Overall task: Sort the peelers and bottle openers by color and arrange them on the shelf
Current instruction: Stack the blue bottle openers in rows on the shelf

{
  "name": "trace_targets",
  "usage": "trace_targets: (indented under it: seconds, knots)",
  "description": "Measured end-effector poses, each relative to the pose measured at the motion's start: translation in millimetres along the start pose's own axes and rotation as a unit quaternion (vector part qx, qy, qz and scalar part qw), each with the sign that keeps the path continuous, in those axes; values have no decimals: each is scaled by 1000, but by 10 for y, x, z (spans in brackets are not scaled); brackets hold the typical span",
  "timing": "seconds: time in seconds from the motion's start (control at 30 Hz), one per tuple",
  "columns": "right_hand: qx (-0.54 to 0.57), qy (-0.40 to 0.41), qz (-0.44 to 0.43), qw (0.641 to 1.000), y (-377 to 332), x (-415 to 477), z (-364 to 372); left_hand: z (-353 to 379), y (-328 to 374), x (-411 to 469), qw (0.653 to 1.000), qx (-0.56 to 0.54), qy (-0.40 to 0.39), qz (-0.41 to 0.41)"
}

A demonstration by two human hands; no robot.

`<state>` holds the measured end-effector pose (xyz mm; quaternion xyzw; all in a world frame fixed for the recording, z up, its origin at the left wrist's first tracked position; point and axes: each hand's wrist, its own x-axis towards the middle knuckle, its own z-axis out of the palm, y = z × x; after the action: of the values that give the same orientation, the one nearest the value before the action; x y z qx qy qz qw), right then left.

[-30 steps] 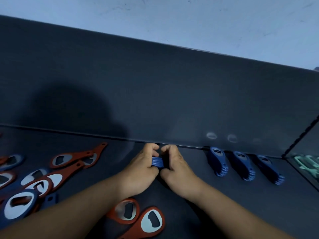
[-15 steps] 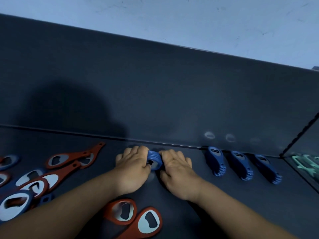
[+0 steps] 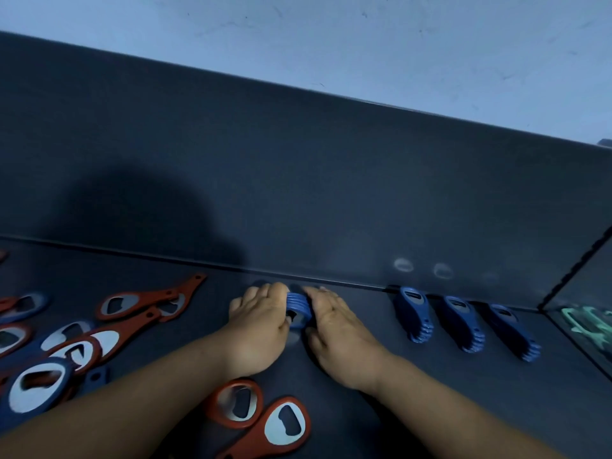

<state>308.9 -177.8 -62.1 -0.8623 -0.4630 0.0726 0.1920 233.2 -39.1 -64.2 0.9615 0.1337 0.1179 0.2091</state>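
left hand (image 3: 261, 326): palm down, low over the shelf floor (image 3: 430, 399), forearm in from lower left; fingers close together, near straight, aimed at the back panel (image 3: 298, 177); inner edge pressed on left face of the blue stack (image 3: 298, 308), thumb at its near end.
right hand (image 3: 334, 329): mirrored pose, forearm in from lower right; fingers together, near straight, pressed on right face of the stack; thumb tucked low by the near end.
blue stack: bottle openers on edge, clamped between both hands, far end by the back panel; contact with the panel cannot tell.
sorted blue row (image 3: 460, 324): 3 more stacks on edge, right of the hands, well apart from them, along the panel.
green items (image 3: 586, 323): next compartment, far right; type too blurred.
red openers (image 3: 236, 402): 2, flat, between the forearms.
loose pile (image 3: 66, 346): red and blue openers mixed, flat, far left.
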Motion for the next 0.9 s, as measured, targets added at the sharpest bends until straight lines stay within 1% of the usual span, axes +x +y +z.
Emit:
trace_targets:
  seconds: [0.17, 0.23, 0.3, 0.37, 0.4, 0.47, 0.5, 0.57, 0.6, 0.63, 0.67, 0.77, 0.83, 0.9]
  knots:
    - [2, 18, -13, 1000, -18, -26, -42, -33, 8, -13, 1000, 2, 1, 15]
    - [6, 20, -4, 1000, -40, -18, -85, -89, 14, -6, 1000, -10, -13, 24]
    - [19, 18, 10, 1000, -58, 12, -136, -171, 18, 10, 998, -43, -43, 22]
    - [77, 5, 30, 997, -72, 44, -180, -254, 22, 43, 994, -81, -77, 12]
    - [126, -1, 41, 991, -73, 52, -204, -296, 27, 69, 991, -104, -87, 3]
    - [251, -20, 79, 965, -60, 57, -249, -359, 30, 120, 980, -181, -80, -32]
    - [317, -28, 99, 943, -33, 60, -258, -377, 37, 142, 965, -244, -70, -61]
    - [427, -36, 140, 892, 24, 56, -277, -398, 71, 166, 914, -383, -57, -118]
    - [460, -38, 154, 874, 40, 52, -294, -405, 97, 175, 889, -433, -58, -137]
    - [477, -39, 163, 862, 55, 49, -309, -408, 120, 182, 872, -463, -63, -146]
    - [488, -42, 170, 855, 73, 45, -325, -402, 144, 193, 866, -474, -65, -146]
    - [511, -79, 177, 837, 137, 15, -417, -399, 219, 218, 877, -456, -70, -133]
    - [495, -99, 174, 846, 182, 10, -533, -390, 276, 239, 888, -435, -78, -126]
    - [479, -84, 162, 858, 223, 40, -691, -380, 338, 276, 901, -408, -85, -121]
